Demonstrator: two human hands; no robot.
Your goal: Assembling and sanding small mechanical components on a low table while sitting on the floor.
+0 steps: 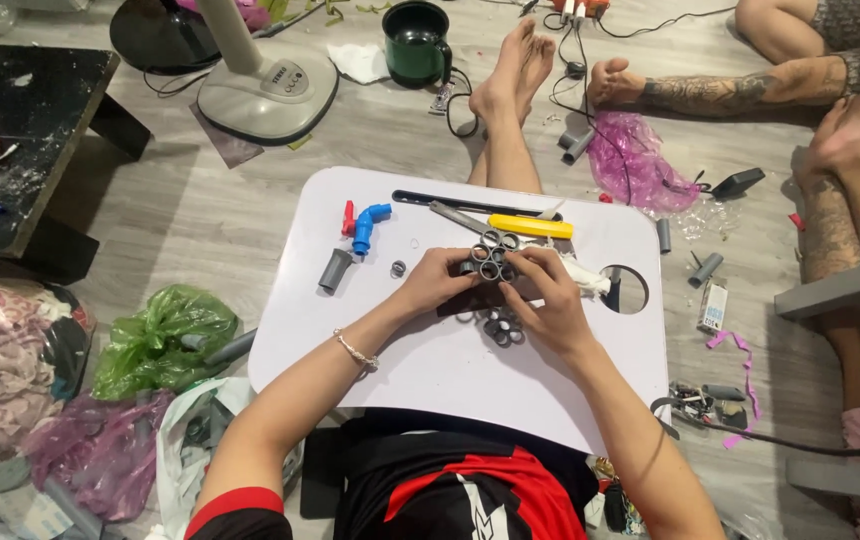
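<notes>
There is just one view, and it comes from a camera on the person's head, looking steeply down and forward over their chest and arms. It sits close to the white worktop (350,340), which fills the middle of the picture, with both hands near the center. Farther up the picture it takes in the grey floor (200,210), the person's own stretched-out legs, and another person's legs at the top right.

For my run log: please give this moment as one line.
left hand + right hand: hold grey ring cluster | over white lap table | loose rings below
</notes>
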